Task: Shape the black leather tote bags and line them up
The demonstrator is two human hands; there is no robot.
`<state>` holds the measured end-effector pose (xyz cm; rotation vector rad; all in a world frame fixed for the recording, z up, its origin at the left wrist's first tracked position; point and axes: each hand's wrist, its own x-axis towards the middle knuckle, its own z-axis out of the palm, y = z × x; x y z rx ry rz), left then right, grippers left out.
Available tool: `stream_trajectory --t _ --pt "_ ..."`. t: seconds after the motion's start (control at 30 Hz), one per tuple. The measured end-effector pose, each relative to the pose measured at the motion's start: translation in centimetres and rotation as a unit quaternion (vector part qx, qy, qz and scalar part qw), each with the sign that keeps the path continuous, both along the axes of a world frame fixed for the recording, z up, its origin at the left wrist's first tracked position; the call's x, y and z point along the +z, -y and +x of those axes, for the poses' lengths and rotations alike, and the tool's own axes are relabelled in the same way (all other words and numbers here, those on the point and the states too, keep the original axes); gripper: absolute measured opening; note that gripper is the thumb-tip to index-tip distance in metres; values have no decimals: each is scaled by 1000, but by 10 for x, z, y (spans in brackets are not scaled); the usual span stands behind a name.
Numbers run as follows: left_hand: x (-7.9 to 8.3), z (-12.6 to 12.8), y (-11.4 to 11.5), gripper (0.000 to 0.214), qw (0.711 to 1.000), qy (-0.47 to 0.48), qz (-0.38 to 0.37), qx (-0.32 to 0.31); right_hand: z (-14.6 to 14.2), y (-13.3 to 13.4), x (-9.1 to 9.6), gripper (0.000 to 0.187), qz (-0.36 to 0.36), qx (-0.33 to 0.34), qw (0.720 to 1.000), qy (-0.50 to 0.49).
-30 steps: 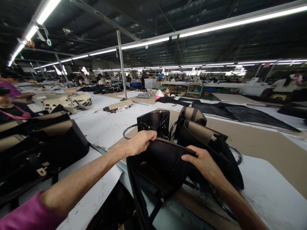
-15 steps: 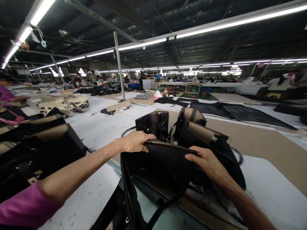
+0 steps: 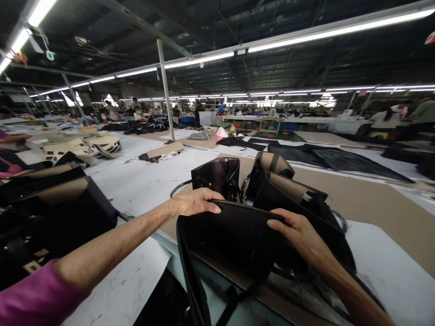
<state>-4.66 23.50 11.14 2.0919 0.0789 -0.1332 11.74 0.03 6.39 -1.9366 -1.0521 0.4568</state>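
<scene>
A black handbag (image 3: 234, 235) stands in front of me at the table's near edge, its mouth open toward me and a dark strap across its lower part. My left hand (image 3: 197, 201) pinches the far rim toward its left end, thumb on the inside. Farther right along that rim, my right hand (image 3: 294, 226) grips it between thumb and fingers. Just behind it stand more black bags: a small upright one (image 3: 215, 174), a tan-lined one (image 3: 272, 165) and a larger bag (image 3: 299, 194) by my right hand.
Several black bags with gold fittings (image 3: 57, 213) crowd the left side. Cream pieces with dark patches (image 3: 78, 147) lie beyond them. Flat black sheets (image 3: 326, 158) spread over the far right of the white-and-brown tabletop (image 3: 367, 199). A metal post (image 3: 165, 90) rises behind; people work farther off.
My hands have shifted slightly right along with the bag's rim, both still gripping it. The view has turned a little, so the bags at left sit farther left.
</scene>
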Motion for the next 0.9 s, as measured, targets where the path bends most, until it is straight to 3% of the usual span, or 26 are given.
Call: stream_trajectory --t 0.13,0.33,0.67,0.77,0.9 --pt "-2 -1 4 31 1000 -2 2 17 -3 1 -2 34 21 -35 999 33" --pt "0 -1 10 29 999 -5 -19 38 -10 4 3 29 29 -22 998 48" --pt "-3 -1 12 30 998 3 37 58 -15 5 1 29 -7 -73 987 141" --pt "-5 -2 13 31 995 9 68 66 -16 3 0 30 -17 -90 971 222" --pt "-5 -5 16 29 991 18 102 85 -17 -3 1 28 -15 -67 925 375"
